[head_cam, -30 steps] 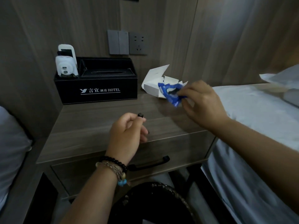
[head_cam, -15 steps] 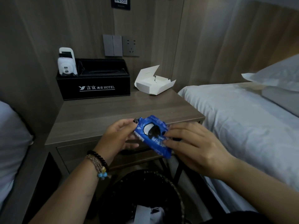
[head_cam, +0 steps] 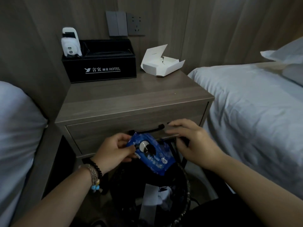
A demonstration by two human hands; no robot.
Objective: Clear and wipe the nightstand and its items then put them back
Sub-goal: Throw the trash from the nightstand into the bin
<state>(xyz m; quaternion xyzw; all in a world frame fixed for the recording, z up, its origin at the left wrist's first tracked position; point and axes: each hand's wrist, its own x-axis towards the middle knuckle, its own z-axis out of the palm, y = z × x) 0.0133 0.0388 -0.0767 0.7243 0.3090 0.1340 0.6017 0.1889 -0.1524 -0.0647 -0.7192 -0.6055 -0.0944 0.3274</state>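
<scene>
My left hand (head_cam: pixel 114 152) pinches the upper end of a blue snack wrapper (head_cam: pixel 151 153), which hangs over a dark wastebasket (head_cam: pixel 185 200) in front of the nightstand (head_cam: pixel 131 99). A little to the wrapper's right, my right hand (head_cam: pixel 191 143) hovers with loosely spread fingers and holds nothing. On the nightstand's back edge stand a black hotel tissue box (head_cam: pixel 100 66) with a white charger (head_cam: pixel 71 45) in its left slot, and an opened white cardboard box (head_cam: pixel 161 63).
The nightstand's drawer handle (head_cam: pixel 147 130) sits just behind my hands. A white bed (head_cam: pixel 255 102) lies to the right with a pillow (head_cam: pixel 285 53), and another bed's edge (head_cam: pixel 14 128) is at the left. Wall switches and a socket (head_cam: pixel 125 23) are above. White paper scraps lie in the wastebasket.
The wrapper came off the nightstand by the white box and down over the wastebasket. It passed from my right hand to my left, and my right hand let go.
</scene>
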